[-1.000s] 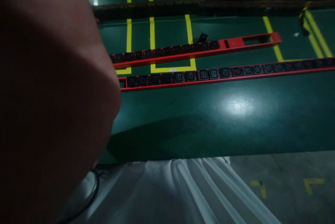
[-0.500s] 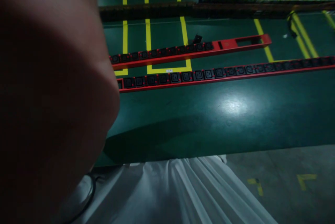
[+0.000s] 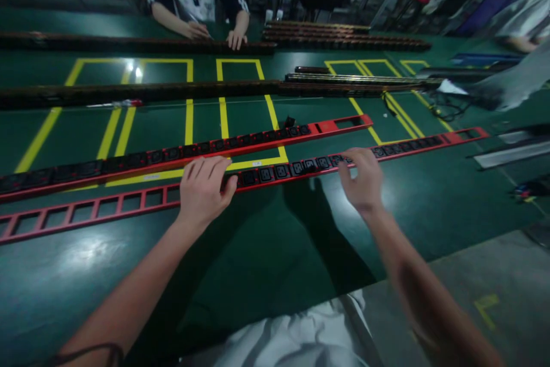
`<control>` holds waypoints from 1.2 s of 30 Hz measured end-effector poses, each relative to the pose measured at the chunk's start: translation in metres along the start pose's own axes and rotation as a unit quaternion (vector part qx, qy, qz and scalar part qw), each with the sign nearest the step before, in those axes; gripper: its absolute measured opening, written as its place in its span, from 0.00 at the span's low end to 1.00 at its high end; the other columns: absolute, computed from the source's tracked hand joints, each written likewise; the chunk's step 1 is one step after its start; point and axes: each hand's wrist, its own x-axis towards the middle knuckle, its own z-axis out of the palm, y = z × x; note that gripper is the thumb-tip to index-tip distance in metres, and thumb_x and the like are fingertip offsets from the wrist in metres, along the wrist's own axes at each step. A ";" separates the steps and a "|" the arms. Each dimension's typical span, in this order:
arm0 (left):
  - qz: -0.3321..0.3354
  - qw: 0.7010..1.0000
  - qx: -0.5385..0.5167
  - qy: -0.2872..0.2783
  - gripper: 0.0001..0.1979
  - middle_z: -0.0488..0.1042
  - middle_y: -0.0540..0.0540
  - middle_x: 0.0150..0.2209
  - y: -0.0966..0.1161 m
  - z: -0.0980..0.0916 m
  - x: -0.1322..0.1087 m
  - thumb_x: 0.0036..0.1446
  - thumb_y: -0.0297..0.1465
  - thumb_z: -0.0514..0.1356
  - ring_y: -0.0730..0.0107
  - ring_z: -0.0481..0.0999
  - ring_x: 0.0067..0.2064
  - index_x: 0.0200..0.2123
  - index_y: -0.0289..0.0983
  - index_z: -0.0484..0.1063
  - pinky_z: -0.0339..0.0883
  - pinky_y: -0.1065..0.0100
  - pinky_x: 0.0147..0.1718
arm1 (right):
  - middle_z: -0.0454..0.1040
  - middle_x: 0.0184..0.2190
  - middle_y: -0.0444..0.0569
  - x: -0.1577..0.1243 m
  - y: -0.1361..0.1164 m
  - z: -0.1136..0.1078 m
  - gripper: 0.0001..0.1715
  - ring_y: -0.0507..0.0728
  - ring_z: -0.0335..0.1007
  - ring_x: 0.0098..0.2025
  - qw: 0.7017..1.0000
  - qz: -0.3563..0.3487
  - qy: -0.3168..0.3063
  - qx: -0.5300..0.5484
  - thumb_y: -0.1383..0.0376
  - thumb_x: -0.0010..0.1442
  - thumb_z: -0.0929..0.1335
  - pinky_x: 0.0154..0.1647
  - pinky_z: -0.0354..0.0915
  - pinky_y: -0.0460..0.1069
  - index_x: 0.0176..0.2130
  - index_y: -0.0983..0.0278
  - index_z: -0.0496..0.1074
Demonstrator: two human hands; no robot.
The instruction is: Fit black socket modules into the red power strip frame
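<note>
Left hand (image 3: 204,186) and right hand (image 3: 363,181) have appeared, apart, at the near red rail (image 3: 275,181), grip unclear; sockets (image 3: 281,171) line its right, leftward slots (image 3: 131,202) unfilled.

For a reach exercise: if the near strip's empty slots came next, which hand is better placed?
Left, probably: the left hand is beside the empty slots; the right hand is farther, by sockets.

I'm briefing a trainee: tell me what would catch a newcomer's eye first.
The nearer red strip, with open slots towards its left end, and the farther red strip behind it would likely stand out first. The left hand and right hand are at the nearer one. Yellow tape outlines boxes on the green table.
</note>
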 end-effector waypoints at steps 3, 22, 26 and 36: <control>0.012 0.998 0.046 -0.042 0.15 0.80 0.38 0.49 -0.006 0.023 -0.016 0.63 0.35 0.58 0.51 0.77 0.49 0.50 0.36 0.76 0.67 0.52 0.50 | 0.76 0.51 0.59 -0.022 -0.002 0.025 0.15 0.65 0.73 0.54 0.999 0.008 0.019 -0.041 0.63 0.67 0.66 0.55 0.70 0.64 0.50 0.64 0.74; 0.015 0.985 0.071 -0.158 0.19 0.78 0.41 0.45 -0.007 0.029 -0.018 0.70 0.40 0.51 0.55 0.75 0.44 0.52 0.34 0.73 0.63 0.57 0.42 | 0.74 0.59 0.56 -0.039 -0.019 0.042 0.17 0.63 0.67 0.63 0.996 -0.021 -0.047 -0.074 0.68 0.66 0.65 0.63 0.62 0.63 0.52 0.61 0.74; 0.009 0.984 0.070 -0.162 0.19 0.78 0.42 0.45 -0.007 0.029 -0.018 0.70 0.40 0.51 0.54 0.74 0.44 0.52 0.34 0.73 0.63 0.56 0.42 | 0.74 0.59 0.57 -0.038 -0.021 0.042 0.17 0.64 0.67 0.63 0.994 -0.029 -0.049 -0.099 0.69 0.66 0.65 0.62 0.62 0.63 0.53 0.63 0.74; 0.002 0.981 0.074 -0.177 0.19 0.77 0.42 0.45 -0.006 0.029 -0.017 0.69 0.40 0.51 0.54 0.74 0.45 0.53 0.34 0.72 0.63 0.56 0.43 | 0.72 0.61 0.61 -0.042 -0.050 0.056 0.22 0.66 0.66 0.66 0.993 -0.004 -0.046 -0.107 0.68 0.65 0.65 0.66 0.61 0.65 0.58 0.68 0.70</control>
